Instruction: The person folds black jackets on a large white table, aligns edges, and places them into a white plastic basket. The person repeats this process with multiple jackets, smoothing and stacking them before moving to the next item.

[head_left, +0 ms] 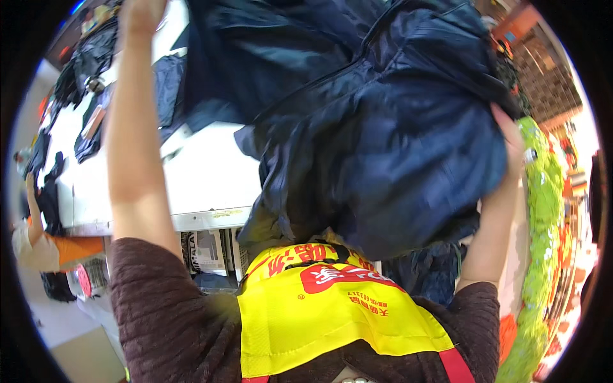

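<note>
A large dark navy jacket spreads over the white table and drapes past its near edge, toward my yellow apron. My right hand grips the jacket's right side, thumb on the cloth and the other fingers hidden by it. Stretched far forward, my left hand is at the top edge of the view, left of more navy cloth. Its fingers are blurred and cut off, so whether it holds anything does not show.
Dark garments lie along the far left of the white table. A co-worker's arm reaches in at the left. Bright green material is heaped on the right. Dark cloth lies below the table edge.
</note>
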Motion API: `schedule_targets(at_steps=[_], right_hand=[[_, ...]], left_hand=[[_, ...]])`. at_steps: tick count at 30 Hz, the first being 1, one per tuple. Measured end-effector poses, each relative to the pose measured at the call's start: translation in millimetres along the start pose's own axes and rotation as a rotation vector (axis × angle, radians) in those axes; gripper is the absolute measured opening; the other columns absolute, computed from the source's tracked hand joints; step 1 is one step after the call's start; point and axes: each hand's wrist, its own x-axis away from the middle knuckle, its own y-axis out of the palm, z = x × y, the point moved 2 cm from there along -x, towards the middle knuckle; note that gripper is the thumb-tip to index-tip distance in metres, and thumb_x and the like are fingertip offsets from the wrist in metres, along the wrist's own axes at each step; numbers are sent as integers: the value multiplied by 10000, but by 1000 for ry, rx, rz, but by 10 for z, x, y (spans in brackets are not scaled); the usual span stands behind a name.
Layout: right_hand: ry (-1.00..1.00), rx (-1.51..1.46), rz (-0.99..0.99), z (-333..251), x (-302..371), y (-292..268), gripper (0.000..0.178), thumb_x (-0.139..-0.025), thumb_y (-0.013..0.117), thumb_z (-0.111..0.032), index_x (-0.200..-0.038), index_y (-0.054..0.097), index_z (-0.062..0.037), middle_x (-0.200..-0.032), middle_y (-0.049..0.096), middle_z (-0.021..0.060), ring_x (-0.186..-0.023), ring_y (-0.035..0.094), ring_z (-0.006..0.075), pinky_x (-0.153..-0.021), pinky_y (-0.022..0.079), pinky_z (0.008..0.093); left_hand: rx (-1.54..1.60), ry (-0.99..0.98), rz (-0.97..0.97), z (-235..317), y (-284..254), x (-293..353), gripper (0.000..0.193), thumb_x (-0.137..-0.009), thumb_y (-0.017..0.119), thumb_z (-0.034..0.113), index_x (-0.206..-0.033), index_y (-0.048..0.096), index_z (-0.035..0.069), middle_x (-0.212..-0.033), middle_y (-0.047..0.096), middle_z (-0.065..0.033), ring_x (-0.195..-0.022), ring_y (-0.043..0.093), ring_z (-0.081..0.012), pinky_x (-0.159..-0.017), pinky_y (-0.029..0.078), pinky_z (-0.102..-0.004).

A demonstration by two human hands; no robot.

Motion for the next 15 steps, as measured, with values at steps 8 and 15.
schedule_targets(at_steps=[8,15], right_hand=[[317,193,-119,2448,-1259,-313,447,-842,606,-322,-1128,593,21,-1044,634,99,-938,585,184,-857,441,304],[1021,367,-507,2788,-769,-959,652,-798,645,-439,-1264,488,-11,-1201,568,105,-1093,538,220,-945,420,352]], left_hand=[[-200,-567,-353,-1515,1725,2872,410,-873,558,326,-1096,620,-13,-1180,585,-169,-1107,528,-198,-939,393,-338],[-723,-511,-271,-736,2108,3579,630,-699,692,518,-1017,592,-17,-944,632,-188,-871,594,-367,-781,471,-404]])
